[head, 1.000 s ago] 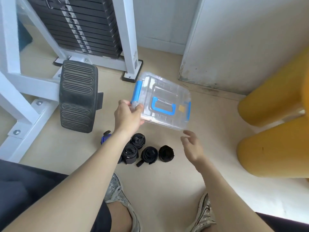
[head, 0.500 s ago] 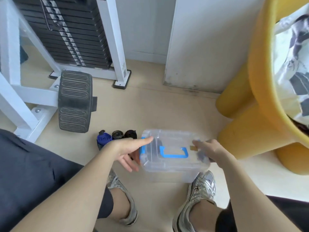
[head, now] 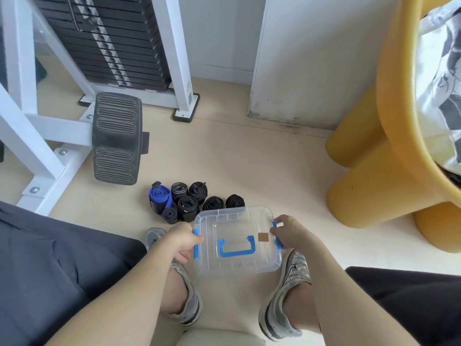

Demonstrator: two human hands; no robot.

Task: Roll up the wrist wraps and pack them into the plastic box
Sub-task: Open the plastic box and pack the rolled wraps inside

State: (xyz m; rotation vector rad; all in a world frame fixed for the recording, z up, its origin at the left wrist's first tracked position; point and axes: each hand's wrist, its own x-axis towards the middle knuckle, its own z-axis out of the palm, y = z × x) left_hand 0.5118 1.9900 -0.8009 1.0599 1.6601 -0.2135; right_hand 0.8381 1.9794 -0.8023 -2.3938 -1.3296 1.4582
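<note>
Gripping plastic box [head: 237, 264], hands [head: 183, 242]; no legible writing.

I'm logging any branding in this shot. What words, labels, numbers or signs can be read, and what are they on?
None can be read.
Plastic box: small tan sticker on the lid, blank or too blurred.
Machine post: small label near its foot, too small.
Shoes: dark side marks, no legible lettering.

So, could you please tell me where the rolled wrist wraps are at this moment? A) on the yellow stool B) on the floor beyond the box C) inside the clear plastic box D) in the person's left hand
B: the rolled black and blue wrist wraps lie clustered on the beige floor beyond the lidded clear plastic box with blue latches, which both hands hold.
</note>
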